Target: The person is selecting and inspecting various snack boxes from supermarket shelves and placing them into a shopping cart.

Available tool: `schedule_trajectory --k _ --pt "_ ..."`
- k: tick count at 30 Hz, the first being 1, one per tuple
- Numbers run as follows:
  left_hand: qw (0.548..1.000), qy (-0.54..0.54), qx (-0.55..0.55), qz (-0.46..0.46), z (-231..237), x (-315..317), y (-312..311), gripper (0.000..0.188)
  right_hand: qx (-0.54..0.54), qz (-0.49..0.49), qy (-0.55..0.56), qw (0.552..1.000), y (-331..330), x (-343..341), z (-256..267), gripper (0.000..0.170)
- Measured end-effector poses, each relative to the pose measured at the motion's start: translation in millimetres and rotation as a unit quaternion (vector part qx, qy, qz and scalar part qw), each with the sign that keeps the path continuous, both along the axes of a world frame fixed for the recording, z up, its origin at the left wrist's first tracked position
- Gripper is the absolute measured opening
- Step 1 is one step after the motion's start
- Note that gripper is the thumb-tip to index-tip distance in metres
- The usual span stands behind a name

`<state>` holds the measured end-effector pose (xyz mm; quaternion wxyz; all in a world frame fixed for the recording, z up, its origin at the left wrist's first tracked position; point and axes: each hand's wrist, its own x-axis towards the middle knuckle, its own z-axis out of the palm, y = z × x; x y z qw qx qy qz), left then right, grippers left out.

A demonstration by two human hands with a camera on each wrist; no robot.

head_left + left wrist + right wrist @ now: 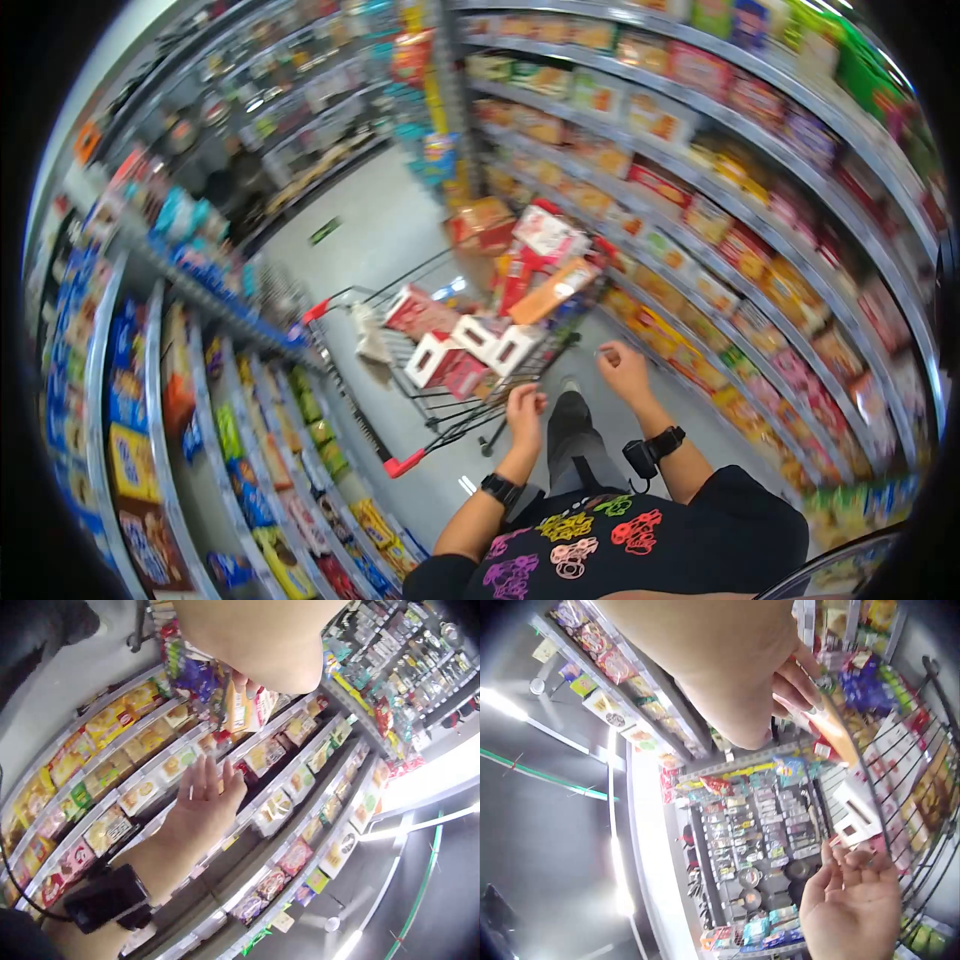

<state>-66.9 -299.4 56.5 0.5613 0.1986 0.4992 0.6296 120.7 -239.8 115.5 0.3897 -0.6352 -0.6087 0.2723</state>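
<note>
Wire shopping cart (pixel 405 464), set on the pale aisle floor (pixel 350 215). Inside: white cartons (pixel 450 366) with openings, and a long orange box (pixel 556 290) slanting beside a white-and-pink pack (pixel 548 236). Left hand (pixel 525 412) close by the cart's side, fingers loosely bent, nothing in grasp; contact with the rim impossible to tell. Right hand (pixel 622 372) apart from the cart, likewise empty, fingers relaxed. Black device (pixel 640 458) on right wrist. Farther out: shelves of packaged food (pixel 740 250), hanging pans (pixel 750 900).
</note>
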Motion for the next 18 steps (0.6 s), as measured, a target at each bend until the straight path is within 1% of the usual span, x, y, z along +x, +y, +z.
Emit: schedule_trajectory --k 1,4,6,8,9,10,12,15,17,18 --pt "0.999 0.004 -0.017 -0.041 -0.4 6.7 -16.8 0.013 -0.010 -0.026 -0.004 1.000 -17.0 18.3 -3.1 0.022" --pt "0.992 -0.018 -0.032 -0.123 6.6 26.1 -63.2 0.013 -0.060 -0.094 0.006 0.994 -85.8 55.0 -12.8 0.024" --pt "0.987 -0.037 -0.066 -0.141 -8.1 44.1 -84.7 0.016 -0.085 -0.130 0.006 0.988 -122.2 81.2 -12.5 0.027" --pt "0.980 -0.051 -0.107 -0.160 -14.8 69.3 -103.4 0.017 -0.139 -0.128 -0.002 0.982 -156.9 107.7 -14.6 0.030" --pt "0.969 -0.050 -0.138 -0.198 -17.1 82.3 -113.2 0.017 -0.168 -0.128 0.000 0.977 -174.6 119.0 -19.2 0.032" --pt "0.961 -0.058 -0.152 -0.224 -16.5 97.6 -124.2 0.017 -0.175 -0.127 -0.008 0.976 -193.8 133.1 -21.6 0.031" --pt "0.940 -0.077 -0.182 -0.278 -21.6 135.1 -146.2 0.017 -0.187 -0.130 -0.029 0.973 -232.7 167.6 -28.3 0.029" --pt "0.909 -0.046 -0.212 -0.355 -41.1 212.4 -180.3 0.018 -0.207 -0.158 -0.019 0.965 -301.3 225.6 -54.6 0.033" --pt "0.857 0.000 -0.206 -0.472 -50.5 272.3 -214.3 0.019 -0.189 -0.156 -0.042 0.969 -353.9 265.3 -64.6 0.036" --pt "0.826 0.026 -0.200 -0.526 -55.5 304.1 -229.2 0.019 -0.219 -0.185 -0.020 0.958 -381.7 287.4 -66.1 0.036"
